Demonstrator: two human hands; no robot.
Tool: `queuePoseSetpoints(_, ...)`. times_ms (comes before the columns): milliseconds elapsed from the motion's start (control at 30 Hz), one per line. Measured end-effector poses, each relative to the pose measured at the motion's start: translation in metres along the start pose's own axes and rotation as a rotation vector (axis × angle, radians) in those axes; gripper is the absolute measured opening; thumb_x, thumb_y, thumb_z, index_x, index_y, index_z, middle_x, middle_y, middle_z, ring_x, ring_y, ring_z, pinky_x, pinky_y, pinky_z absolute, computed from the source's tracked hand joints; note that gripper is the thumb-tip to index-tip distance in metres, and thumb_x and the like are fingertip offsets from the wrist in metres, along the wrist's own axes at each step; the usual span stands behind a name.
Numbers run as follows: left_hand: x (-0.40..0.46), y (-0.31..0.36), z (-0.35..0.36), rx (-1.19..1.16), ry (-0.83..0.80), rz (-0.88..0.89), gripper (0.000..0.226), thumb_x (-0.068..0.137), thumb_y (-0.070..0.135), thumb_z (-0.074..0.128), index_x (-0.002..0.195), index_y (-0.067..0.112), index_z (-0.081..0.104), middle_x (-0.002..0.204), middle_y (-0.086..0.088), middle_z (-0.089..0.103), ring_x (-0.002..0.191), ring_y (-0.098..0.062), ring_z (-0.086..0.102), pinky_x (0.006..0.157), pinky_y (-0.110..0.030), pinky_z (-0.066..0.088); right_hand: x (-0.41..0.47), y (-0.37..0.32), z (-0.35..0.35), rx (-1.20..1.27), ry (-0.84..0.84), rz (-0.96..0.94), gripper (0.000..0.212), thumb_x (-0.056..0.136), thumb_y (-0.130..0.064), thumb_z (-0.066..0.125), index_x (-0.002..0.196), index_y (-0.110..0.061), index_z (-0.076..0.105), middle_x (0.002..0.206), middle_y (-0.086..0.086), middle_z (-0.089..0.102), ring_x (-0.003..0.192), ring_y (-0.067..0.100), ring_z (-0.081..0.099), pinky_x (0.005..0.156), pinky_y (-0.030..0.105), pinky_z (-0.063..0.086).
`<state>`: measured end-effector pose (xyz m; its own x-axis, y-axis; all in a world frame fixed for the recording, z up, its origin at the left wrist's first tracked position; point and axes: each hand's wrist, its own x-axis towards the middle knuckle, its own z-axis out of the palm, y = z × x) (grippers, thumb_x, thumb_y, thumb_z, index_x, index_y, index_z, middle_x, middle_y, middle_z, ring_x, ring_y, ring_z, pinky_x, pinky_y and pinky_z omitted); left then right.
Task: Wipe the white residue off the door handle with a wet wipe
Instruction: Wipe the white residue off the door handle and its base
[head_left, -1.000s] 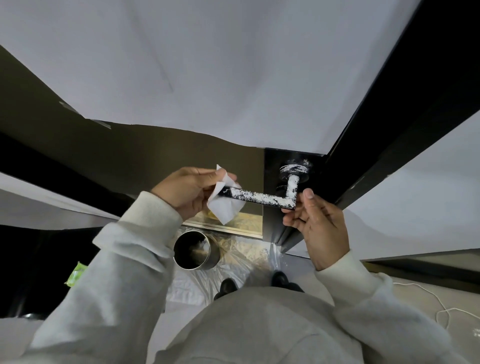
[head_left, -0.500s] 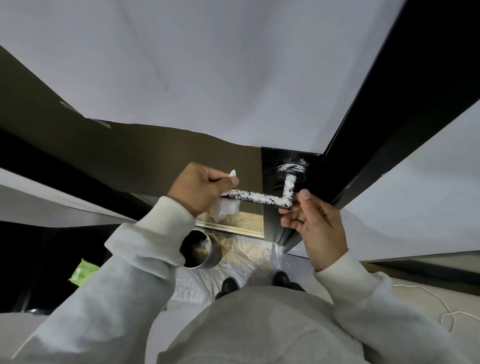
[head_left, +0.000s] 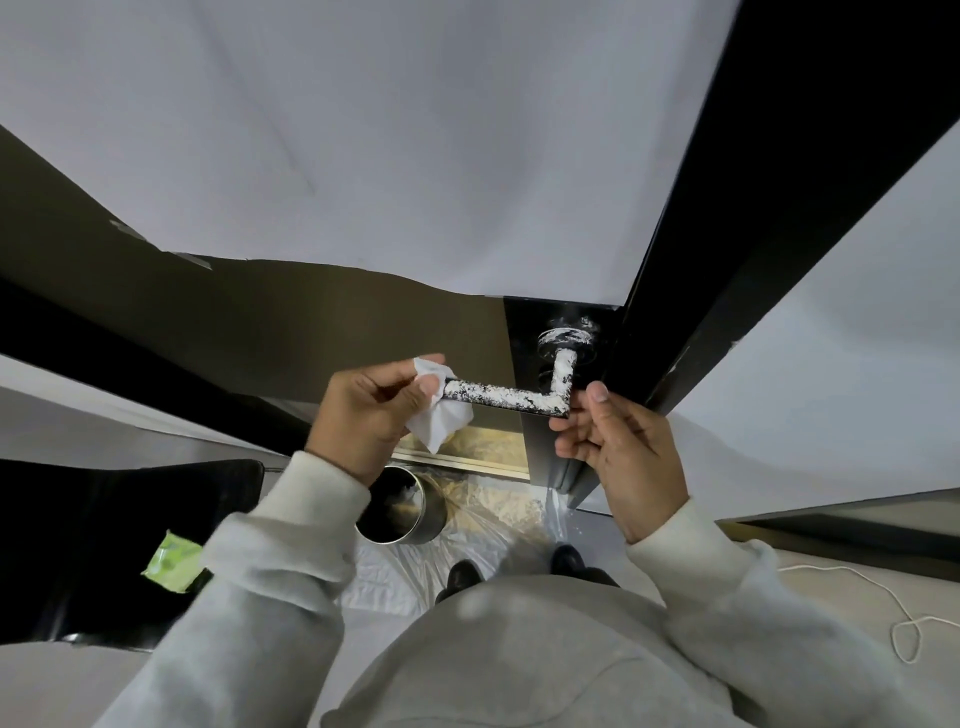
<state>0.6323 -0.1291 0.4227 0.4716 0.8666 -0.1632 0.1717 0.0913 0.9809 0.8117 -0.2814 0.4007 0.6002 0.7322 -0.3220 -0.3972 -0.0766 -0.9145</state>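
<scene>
Wipe now bunched on the lever's free end.
My left hand (head_left: 371, 415) has closed the wet wipe (head_left: 441, 415) around the door handle (head_left: 506, 397), apparently touching; lever lies level, pointing left; my right hand (head_left: 618, 447), fingers loosely curled and empty, touches its corner.

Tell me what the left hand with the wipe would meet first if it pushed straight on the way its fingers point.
Likely the free end of the door handle: the left hand holds the wet wipe right at that tip, fingers pointing along the residue-coated lever.

White wet wipe (head_left: 441, 410) in the left hand (head_left: 371, 410); beside it, black door handle (head_left: 511, 399) mottled with white residue.
</scene>
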Motion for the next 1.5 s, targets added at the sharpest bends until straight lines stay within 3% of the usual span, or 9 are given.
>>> queuePoseSetpoints(133, -0.008, -0.009, 0.017, -0.039, 0.241, 0.024, 0.016, 0.090, 0.015, 0.071, 0.075, 0.011, 0.076, 0.076, -0.005, 0.071, 0.071, -0.020, 0.061, 0.067, -0.031, 0.051, -0.001, -0.002, 0.001, 0.013, 0.000, 0.008, 0.027, 0.086, -0.041, 0.059, 0.079, -0.020, 0.074, 0.076, 0.014, 0.075, 0.064, 0.026, 0.064, 0.069, 0.039, 0.056)
queuePoseSetpoints(367, 0.008, 0.004, 0.014, -0.463, 0.176, -0.382, 0.036, 0.098, 0.010, 0.053, 0.072, 0.006, 0.079, 0.084, -0.013, 0.075, 0.073, -0.020, 0.072, 0.065, -0.029, 0.062, -0.001, -0.002, -0.001, 0.012, -0.013, 0.015, 0.027, 0.087, -0.040, 0.060, 0.080, -0.018, 0.074, 0.077, 0.015, 0.074, 0.064, 0.026, 0.063, 0.070, 0.039, 0.055)
queuePoseSetpoints(533, -0.011, -0.013, 0.016, -0.860, 0.190, -0.471, 0.015, 0.071, 0.005, 0.070, 0.084, 0.004, 0.078, 0.083, -0.007, 0.077, 0.071, -0.013, 0.075, 0.057, -0.021, 0.059, -0.001, -0.003, -0.002, 0.004, -0.030, 0.019, 0.031, 0.087, -0.040, 0.060, 0.075, -0.014, 0.072, 0.077, 0.016, 0.074, 0.064, 0.024, 0.063, 0.066, 0.035, 0.056)
queuePoseSetpoints(633, -0.018, -0.017, 0.026, -0.958, 0.321, -0.461, 0.026, 0.095, -0.002, 0.051, 0.083, 0.005, 0.073, 0.073, -0.002, 0.076, 0.064, -0.008, 0.073, 0.058, -0.019, 0.059, -0.001, -0.001, -0.001, -0.002, -0.029, 0.017, 0.033, 0.087, -0.039, 0.060, 0.078, -0.009, 0.071, 0.077, 0.016, 0.073, 0.062, 0.023, 0.062, 0.065, 0.034, 0.056)
queuePoseSetpoints(867, -0.031, -0.015, 0.046, -0.603, 0.454, -0.116, 0.004, 0.087, -0.004, 0.064, 0.085, -0.001, 0.065, 0.070, 0.001, 0.073, 0.065, -0.007, 0.069, 0.064, -0.019, 0.056, 0.000, -0.001, 0.002, 0.009, -0.039, 0.028, 0.030, 0.086, -0.039, 0.060, 0.065, -0.023, 0.075, 0.073, 0.012, 0.074, 0.060, 0.021, 0.063, 0.065, 0.034, 0.055)
queuePoseSetpoints(1000, -0.026, -0.023, 0.039, -0.203, 0.499, 0.077, 0.025, 0.078, 0.003, 0.076, 0.100, -0.009, 0.071, 0.088, 0.006, 0.077, 0.075, -0.002, 0.068, 0.075, -0.019, 0.054, 0.000, -0.001, 0.000, 0.007, -0.045, 0.023, 0.030, 0.087, -0.037, 0.060, 0.066, -0.022, 0.075, 0.074, 0.013, 0.074, 0.061, 0.022, 0.063, 0.065, 0.033, 0.056)
queuePoseSetpoints(1133, -0.026, -0.029, 0.034, -0.339, 0.469, 0.045, 0.041, 0.080, 0.027, 0.071, 0.112, 0.001, 0.072, 0.119, -0.011, 0.072, 0.114, -0.028, 0.066, 0.093, -0.040, 0.056, 0.000, -0.001, -0.003, 0.006, -0.042, 0.018, 0.031, 0.088, -0.036, 0.059, 0.073, -0.012, 0.072, 0.074, 0.013, 0.073, 0.062, 0.023, 0.062, 0.065, 0.033, 0.055)
queuePoseSetpoints(1267, -0.029, -0.033, 0.023, -0.577, 0.220, -0.055, 0.038, 0.072, 0.041, 0.077, 0.101, 0.017, 0.079, 0.118, -0.013, 0.069, 0.102, -0.023, 0.070, 0.076, -0.033, 0.060, 0.001, 0.000, -0.005, 0.007, -0.053, 0.015, 0.029, 0.088, -0.036, 0.058, 0.072, -0.018, 0.074, 0.075, 0.014, 0.073, 0.062, 0.023, 0.062, 0.065, 0.034, 0.055)
queuePoseSetpoints(1500, -0.020, -0.034, 0.031, -0.268, 0.256, 0.129, 0.045, 0.079, 0.047, 0.078, 0.115, 0.021, 0.075, 0.125, -0.011, 0.069, 0.120, -0.037, 0.061, 0.095, -0.051, 0.053, 0.004, 0.004, -0.004, -0.011, -0.060, 0.022, 0.034, 0.088, -0.036, 0.057, 0.082, -0.005, 0.070, 0.073, 0.013, 0.073, 0.060, 0.020, 0.062, 0.063, 0.031, 0.054)
